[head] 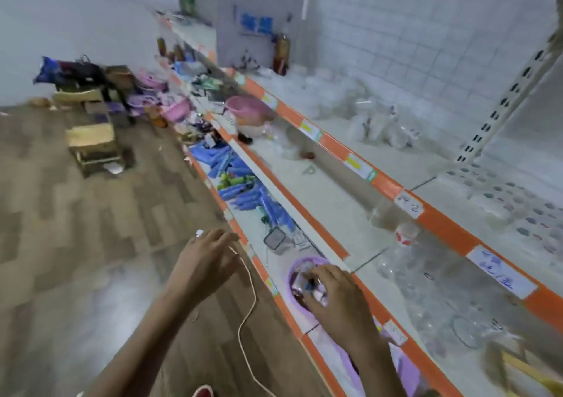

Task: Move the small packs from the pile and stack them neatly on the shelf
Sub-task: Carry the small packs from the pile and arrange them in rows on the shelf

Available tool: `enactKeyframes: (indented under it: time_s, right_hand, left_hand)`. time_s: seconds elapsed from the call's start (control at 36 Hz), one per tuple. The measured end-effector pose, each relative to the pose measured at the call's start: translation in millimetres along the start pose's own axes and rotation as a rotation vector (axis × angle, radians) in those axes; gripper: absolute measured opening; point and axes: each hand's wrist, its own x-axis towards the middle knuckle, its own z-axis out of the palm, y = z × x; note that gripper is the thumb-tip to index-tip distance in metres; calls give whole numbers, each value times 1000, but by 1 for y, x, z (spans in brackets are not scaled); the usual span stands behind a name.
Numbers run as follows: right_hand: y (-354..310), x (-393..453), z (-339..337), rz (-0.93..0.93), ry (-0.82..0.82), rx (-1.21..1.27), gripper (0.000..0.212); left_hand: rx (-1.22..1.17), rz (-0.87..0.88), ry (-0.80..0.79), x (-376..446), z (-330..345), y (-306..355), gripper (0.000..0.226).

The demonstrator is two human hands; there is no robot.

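Packs point(307, 284) lie heaped in a purple basket point(293, 274) on the lowest shelf point(268, 250), probably gathered there for sorting. The right hand point(336, 297) reaches into the heap, fingers curled round what looks like one pack, likely lifting it out. The left hand point(207, 259) hovers wide and empty above the wood-patterned floor point(91, 244). Orange-edged shelves run along a white tiled wall point(411, 31).
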Motion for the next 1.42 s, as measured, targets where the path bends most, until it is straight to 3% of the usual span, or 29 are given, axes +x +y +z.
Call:
enactKeyframes:
  time_s: [0.11,0.31,0.56,0.81,0.89,1.11,1.25,1.33,1.42]
  right_hand:
    - [-41,45,12,-103,-78,-10,48]
    - [-99,135,33,-213,-87,-20,36]
    - [-134,240,38,-116,-31,4,32]
    - [-121,314,42,0,-37,-21,32]
    - [-110,346,42,19,1,-15,32]
    - [-75,467,31,25,170,94,27]
    - [-63,563,8,-24,274,230,25]
    - [-59,614,-7,-38,305,186,26]
    - [-53,657,-18,-25,293,98,31]
  left_hand:
    - [-9,-118,61,-2,-14,-46,35]
    - [31,-170,87,38,-26,-127,35]
    - [-14,-51,96,136,-48,-215,38]
    - [-58,87,-7,234,-23,-249,30]
    - [-50,152,-67,272,-9,-254,38]
    - [-106,219,-122,406,16,-274,30]
    - [-70,284,-110,501,11,-281,36]
    - [-95,289,-68,554,5,-284,61]
    - [-100,319,-55,600,2,-290,41]
